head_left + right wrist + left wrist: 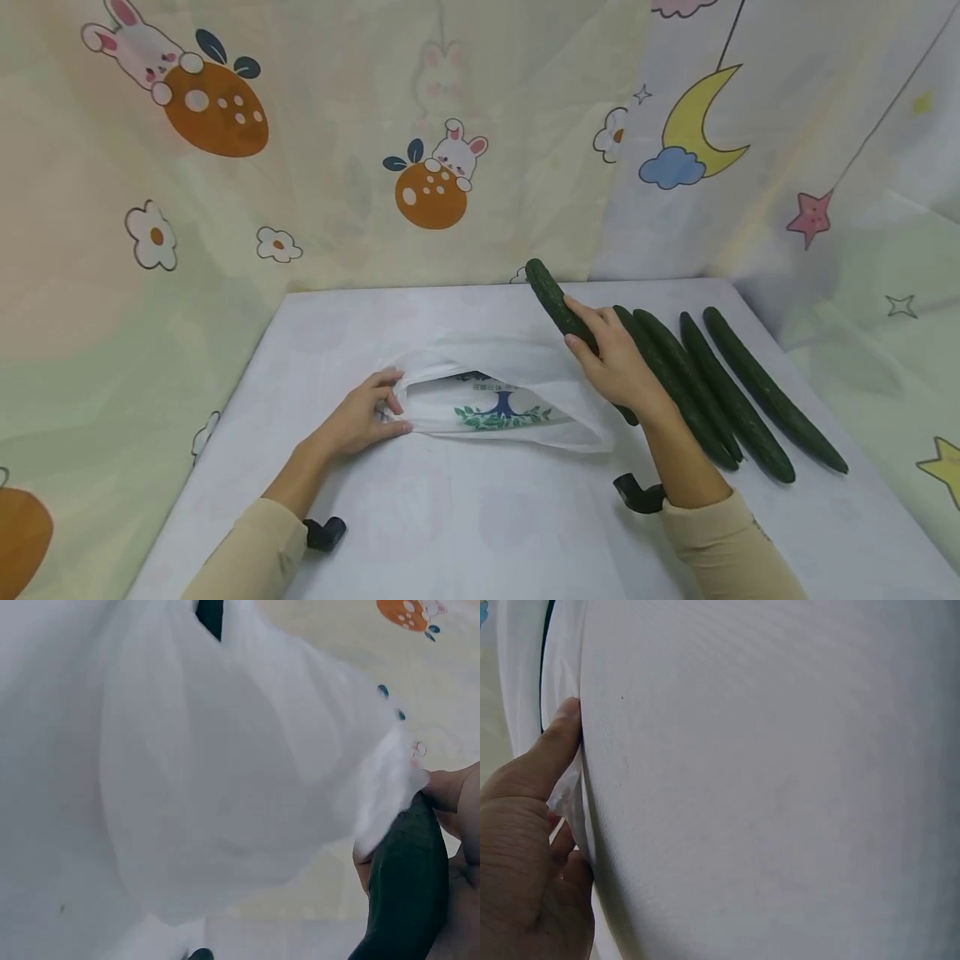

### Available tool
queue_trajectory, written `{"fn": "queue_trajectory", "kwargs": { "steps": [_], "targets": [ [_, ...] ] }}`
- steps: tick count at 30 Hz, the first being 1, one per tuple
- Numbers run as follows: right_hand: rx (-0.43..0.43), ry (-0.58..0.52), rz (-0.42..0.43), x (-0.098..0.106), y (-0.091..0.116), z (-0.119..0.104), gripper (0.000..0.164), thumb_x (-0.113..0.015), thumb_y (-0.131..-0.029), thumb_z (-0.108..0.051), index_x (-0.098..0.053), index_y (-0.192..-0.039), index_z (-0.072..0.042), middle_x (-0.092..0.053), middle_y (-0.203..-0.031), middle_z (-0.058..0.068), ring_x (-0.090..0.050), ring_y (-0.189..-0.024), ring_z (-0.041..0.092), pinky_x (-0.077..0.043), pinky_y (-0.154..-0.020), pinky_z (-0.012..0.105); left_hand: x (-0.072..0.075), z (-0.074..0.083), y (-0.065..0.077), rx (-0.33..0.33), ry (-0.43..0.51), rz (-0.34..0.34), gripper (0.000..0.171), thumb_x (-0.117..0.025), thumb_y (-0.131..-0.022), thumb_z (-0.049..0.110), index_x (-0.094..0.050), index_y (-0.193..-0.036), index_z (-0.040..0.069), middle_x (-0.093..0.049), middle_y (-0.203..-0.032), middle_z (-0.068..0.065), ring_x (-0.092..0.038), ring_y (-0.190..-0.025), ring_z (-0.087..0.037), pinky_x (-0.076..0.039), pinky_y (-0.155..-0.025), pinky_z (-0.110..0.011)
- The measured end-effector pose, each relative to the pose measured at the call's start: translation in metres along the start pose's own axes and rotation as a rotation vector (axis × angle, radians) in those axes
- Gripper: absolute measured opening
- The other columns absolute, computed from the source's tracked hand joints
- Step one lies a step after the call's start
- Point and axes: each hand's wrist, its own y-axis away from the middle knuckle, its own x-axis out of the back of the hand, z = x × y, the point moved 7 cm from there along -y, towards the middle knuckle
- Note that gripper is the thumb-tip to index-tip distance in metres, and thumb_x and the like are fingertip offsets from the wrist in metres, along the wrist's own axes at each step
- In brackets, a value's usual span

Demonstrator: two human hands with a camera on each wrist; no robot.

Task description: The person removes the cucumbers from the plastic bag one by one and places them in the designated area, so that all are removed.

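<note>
A white plastic bag [442, 422] lies with its mouth gaping, and a print of a blue tree with green leaves shows inside. My left hand [365, 414] holds the bag's left edge, its thumb [559, 742] along the rim in the left wrist view. My right hand [617, 358] grips a dark green cucumber [551, 296] around its middle, at the right side of the bag. The cucumber [405, 889] slants, far end raised above the table's back edge in the head view. Some bag film [382, 787] reaches the fingers in the right wrist view.
Several more cucumbers [776, 408] lie side by side on the right of the white table [480, 525], beside my right forearm. A printed cloth [337, 167] hangs behind the table and along its sides. A dark wrist camera [324, 534] juts from the left sleeve.
</note>
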Motion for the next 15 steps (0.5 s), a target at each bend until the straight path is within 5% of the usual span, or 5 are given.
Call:
{"fn": "queue_trajectory", "kwargs": {
  "steps": [15],
  "targets": [
    [-0.138, 0.038, 0.035, 0.003, 0.018, 0.054, 0.059, -0.057, -0.106, -0.015, -0.034, -0.16, -0.011, -0.043, -0.136, 0.032, -0.052, -0.118, 0.048, -0.044, -0.096, 0.065, 0.001, 0.001, 0.001, 0.011, -0.006, -0.012, 0.03, -0.089, -0.081, 0.037, -0.063, -0.084, 0.022, -0.046, -0.158, -0.011, -0.034, -0.15, -0.041, -0.031, -0.12, -0.057]
  ]
}}
